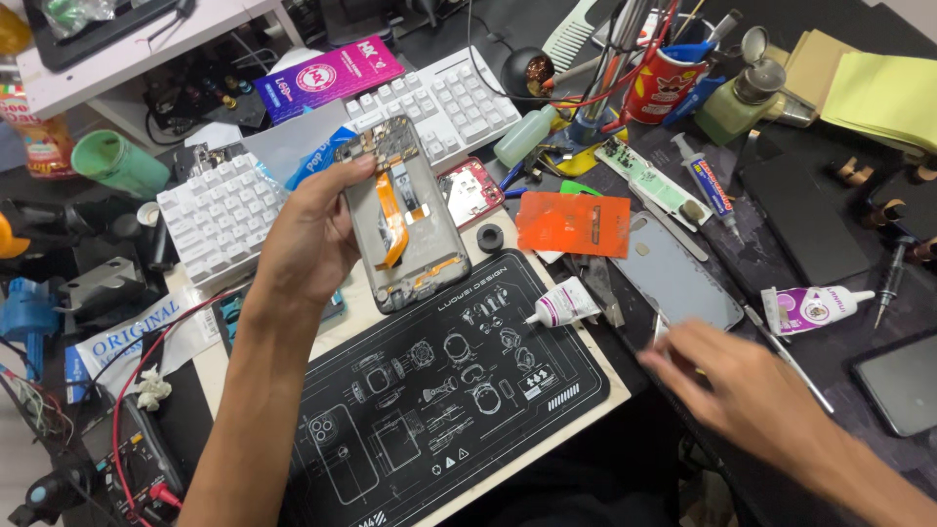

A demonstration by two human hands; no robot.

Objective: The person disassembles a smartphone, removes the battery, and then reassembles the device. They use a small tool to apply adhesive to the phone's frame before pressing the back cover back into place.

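Above the black repair mat (439,390), left hand (307,244) grasping an opened phone (400,210), long axis running 12 to 6. At 4 o'clock from it, right hand (742,385), blurred, fingers loosely curled, grip impossible to tell, beside thin tweezers (781,346); grey back cover (673,273) at its 11 o'clock on the worktop (810,234).

Left hand (310,239) gripping, right hand (727,376) outstretched

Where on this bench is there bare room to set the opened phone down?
The black work mat is bare, bordered by the left hand holding the opened phone and the glue tube. Around the right hand, grey back cover and keyboards, it is crowded.
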